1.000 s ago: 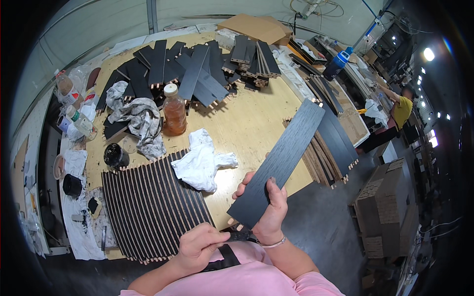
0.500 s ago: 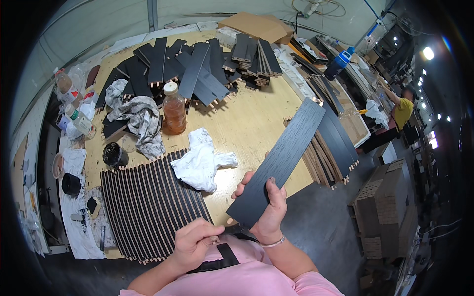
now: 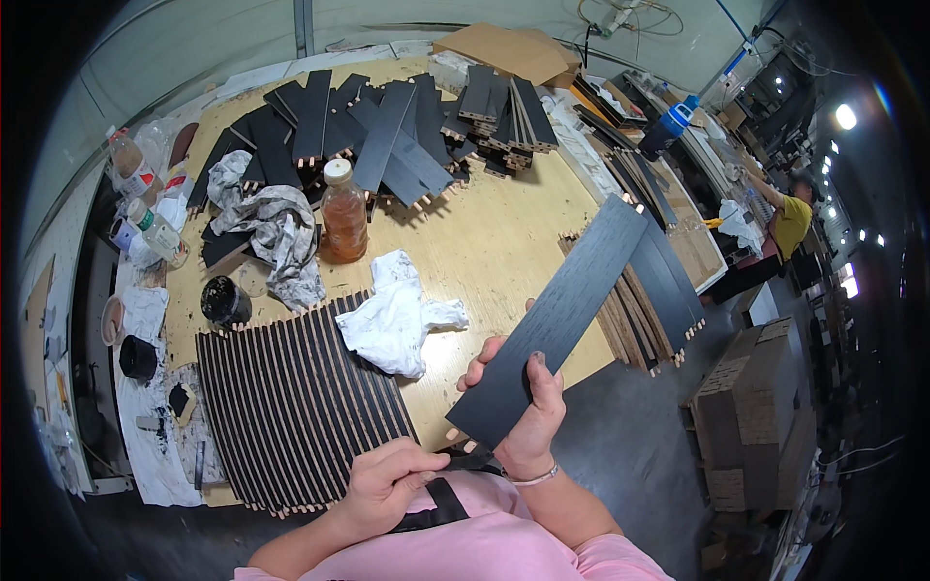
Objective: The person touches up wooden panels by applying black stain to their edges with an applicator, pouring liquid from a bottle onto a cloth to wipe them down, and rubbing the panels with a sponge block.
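Note:
My right hand (image 3: 531,422) is wrapped round a black wooden board (image 3: 557,315) with visible grain and pale dowel pegs at its ends. The board slants up to the right over the table's near edge. Beside its lower end, my left hand (image 3: 389,484) is closed in a pinch. A small dark thing shows at its fingertips, too little to name. Just beyond the left hand, several black boards stand on edge in a close row (image 3: 295,412), pegs sticking out at both ends. A crumpled white cloth (image 3: 392,324) lies over the row's right end.
Black boards (image 3: 392,136) are heaped at the table's back, and more are stacked at its right edge (image 3: 668,281). A bottle of amber liquid (image 3: 344,218), stained rag (image 3: 281,237) and dark-stained jar (image 3: 225,302) stand left. Cartons (image 3: 760,407) are on the floor; a person (image 3: 790,228) works far right.
My left hand has shifted slightly to the right along the board's lower end, and more pegs show there. The board in my right hand has barely moved.

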A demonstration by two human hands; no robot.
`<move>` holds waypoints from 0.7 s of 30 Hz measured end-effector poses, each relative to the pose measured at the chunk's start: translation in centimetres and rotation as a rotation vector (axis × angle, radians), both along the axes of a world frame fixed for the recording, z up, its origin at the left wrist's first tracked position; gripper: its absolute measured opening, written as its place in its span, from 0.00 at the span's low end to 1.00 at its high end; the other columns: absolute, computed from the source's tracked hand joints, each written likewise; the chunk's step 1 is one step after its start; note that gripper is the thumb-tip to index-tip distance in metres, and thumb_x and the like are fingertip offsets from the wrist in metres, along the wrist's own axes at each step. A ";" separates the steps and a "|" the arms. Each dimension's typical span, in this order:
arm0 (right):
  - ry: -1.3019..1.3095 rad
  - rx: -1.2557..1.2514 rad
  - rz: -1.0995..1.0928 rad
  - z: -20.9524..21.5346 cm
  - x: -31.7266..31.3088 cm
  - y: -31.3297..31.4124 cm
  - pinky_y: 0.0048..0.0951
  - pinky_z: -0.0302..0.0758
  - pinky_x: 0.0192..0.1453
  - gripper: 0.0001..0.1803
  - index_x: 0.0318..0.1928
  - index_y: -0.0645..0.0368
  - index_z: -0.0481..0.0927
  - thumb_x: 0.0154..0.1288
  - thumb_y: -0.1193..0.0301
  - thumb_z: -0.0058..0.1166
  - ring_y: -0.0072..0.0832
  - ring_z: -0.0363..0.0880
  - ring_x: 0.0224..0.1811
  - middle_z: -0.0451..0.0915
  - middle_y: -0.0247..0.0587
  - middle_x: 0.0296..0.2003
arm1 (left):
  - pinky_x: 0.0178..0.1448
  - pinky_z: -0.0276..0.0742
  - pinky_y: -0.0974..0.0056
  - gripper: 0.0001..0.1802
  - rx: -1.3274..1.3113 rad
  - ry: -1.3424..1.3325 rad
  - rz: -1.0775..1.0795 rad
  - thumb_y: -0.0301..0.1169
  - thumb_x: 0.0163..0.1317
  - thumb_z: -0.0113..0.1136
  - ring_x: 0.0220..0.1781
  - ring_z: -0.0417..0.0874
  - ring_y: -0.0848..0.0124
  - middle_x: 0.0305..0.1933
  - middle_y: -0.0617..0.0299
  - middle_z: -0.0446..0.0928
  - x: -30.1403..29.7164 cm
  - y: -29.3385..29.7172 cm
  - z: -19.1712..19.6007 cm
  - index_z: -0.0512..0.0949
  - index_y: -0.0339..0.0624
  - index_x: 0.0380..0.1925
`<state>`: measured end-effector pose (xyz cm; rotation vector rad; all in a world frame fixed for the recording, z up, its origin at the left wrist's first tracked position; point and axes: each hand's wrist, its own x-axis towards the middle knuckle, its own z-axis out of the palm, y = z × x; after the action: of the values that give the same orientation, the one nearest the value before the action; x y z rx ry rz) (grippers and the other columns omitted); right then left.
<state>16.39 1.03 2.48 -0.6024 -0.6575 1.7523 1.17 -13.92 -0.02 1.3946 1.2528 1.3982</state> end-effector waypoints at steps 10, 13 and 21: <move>0.073 0.043 0.032 -0.7 0.3 0.1 0.48 0.89 0.50 0.32 0.83 0.63 0.60 0.88 0.62 0.43 0.42 0.87 0.44 0.82 0.54 0.49 | 0.41 0.79 0.64 0.12 -0.004 -0.036 -0.075 0.16 0.74 0.68 0.36 0.85 0.67 0.36 0.55 0.83 0.5 0.0 0.3 0.90 0.32 0.54; 0.100 0.033 0.067 -0.8 0.5 0.3 0.49 0.89 0.52 0.37 0.90 0.53 0.50 0.89 0.62 0.43 0.42 0.87 0.44 0.81 0.53 0.50 | 0.42 0.79 0.65 0.12 -0.045 -0.094 -0.084 0.16 0.74 0.68 0.37 0.86 0.68 0.37 0.55 0.84 0.0 -0.5 0.4 0.89 0.30 0.54; 0.207 -0.042 0.250 -1.8 1.9 1.1 0.49 0.88 0.55 0.41 0.90 0.47 0.52 0.86 0.54 0.54 0.43 0.88 0.46 0.82 0.52 0.51 | 0.39 0.75 0.71 0.12 -0.200 -0.661 0.087 0.32 0.83 0.65 0.33 0.79 0.75 0.36 0.55 0.84 -0.7 -1.2 -1.6 0.83 0.30 0.52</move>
<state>18.30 2.09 0.67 -0.3717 -0.5705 2.0338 0.46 -15.13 -1.60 0.6572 0.9781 1.5653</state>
